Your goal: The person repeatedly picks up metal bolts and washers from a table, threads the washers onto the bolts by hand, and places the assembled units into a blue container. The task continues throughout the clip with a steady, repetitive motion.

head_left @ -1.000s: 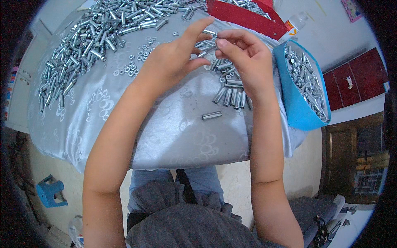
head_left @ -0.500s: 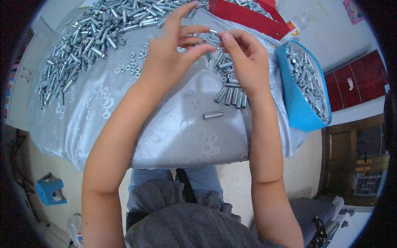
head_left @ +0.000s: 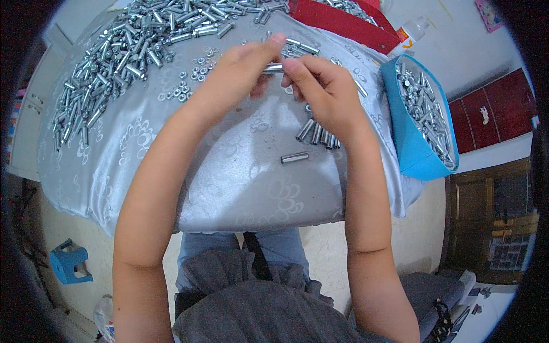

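Observation:
Between my hands, over the middle of the table, is a shiny metal sleeve [head_left: 274,68]. My left hand [head_left: 243,67] closes round its left end, thumb stretched along the top. The fingers of my right hand [head_left: 326,88] pinch its right end; whether a bolt sits inside the sleeve is hidden. Below my right hand several loose sleeves [head_left: 316,135] lie side by side, partly covered by it. One single sleeve [head_left: 295,158] lies apart, nearer me. Small hex nuts [head_left: 184,90] are scattered left of my left hand.
A large heap of metal anchor bolts [head_left: 128,54] covers the table's far left. At the back stands a red box [head_left: 349,26] of metal parts, beside a plastic bottle [head_left: 413,30]. A blue fabric bin [head_left: 409,143] filled with bolts stands at the right edge. The tablecloth [head_left: 246,194] is silvery.
My left hand has come down from its spread pose and closed on the sleeve. My right hand has moved slightly left and down, and the hands now meet at the sleeve.

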